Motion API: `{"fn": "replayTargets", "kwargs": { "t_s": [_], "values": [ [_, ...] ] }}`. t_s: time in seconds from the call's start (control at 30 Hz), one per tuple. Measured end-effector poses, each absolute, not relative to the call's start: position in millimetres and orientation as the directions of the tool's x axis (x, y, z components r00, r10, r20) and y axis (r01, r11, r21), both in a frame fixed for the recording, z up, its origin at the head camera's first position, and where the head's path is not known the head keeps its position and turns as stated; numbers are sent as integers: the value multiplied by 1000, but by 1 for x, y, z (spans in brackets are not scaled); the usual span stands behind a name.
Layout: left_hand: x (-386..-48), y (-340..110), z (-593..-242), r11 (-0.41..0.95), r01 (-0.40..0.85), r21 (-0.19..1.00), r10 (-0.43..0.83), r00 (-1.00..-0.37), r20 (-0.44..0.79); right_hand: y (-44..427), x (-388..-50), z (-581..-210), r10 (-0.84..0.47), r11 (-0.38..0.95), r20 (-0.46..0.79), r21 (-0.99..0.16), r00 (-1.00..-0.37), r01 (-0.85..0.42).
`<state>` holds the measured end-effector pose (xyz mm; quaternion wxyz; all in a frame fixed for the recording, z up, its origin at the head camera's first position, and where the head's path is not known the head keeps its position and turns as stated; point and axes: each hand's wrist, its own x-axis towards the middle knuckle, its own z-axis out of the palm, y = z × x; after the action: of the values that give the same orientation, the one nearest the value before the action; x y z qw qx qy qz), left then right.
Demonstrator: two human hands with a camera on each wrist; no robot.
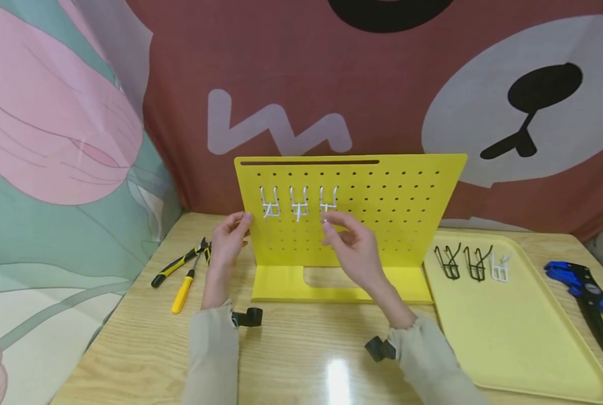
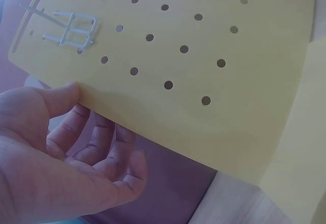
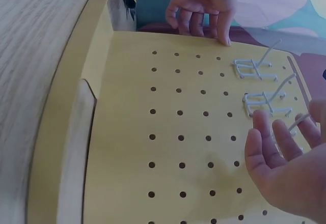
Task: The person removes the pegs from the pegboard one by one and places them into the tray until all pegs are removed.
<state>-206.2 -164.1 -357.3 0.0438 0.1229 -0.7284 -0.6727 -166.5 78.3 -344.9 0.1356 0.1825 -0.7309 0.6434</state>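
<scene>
A yellow pegboard [image 1: 281, 257] stands upright on its base. Two white wire hooks [image 1: 270, 205] [image 1: 298, 206] hang side by side near its upper left. A third white hook [image 1: 328, 206] is on the board just right of them, its lower end partly hidden by my right hand [image 1: 357, 247]. The thumb and index finger of that hand pinch the hook's front prong. At the board's left edge my left hand [image 1: 226, 242] grips it, thumb [image 2: 66, 96] on the front face and the other fingers curled behind.
On the right, a pale yellow tray [image 1: 524, 332] holds two black hooks [image 1: 451, 271] [image 1: 477, 272] and a white hook [image 1: 500, 274]. A blue-and-black wire stripper [image 1: 582, 289] lies beyond it. Black-and-yellow pliers [image 1: 177, 267] and a yellow-handled screwdriver [image 1: 182, 295] lie at left.
</scene>
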Motion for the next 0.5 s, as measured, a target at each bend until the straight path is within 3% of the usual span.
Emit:
{"fn": "replayTargets", "kwargs": {
  "t_s": [0.13, 0.5],
  "values": [
    [-206, -165, -358, 59, -116, 992, -243, -965, -99, 74, -169, -341, -71, 194, 409, -889, -910, -414],
    [-206, -164, -357, 52, -113, 992, -237, -967, -97, 72, -175, -338, -60, 208, 430, -877, -901, -432]
  ]
}}
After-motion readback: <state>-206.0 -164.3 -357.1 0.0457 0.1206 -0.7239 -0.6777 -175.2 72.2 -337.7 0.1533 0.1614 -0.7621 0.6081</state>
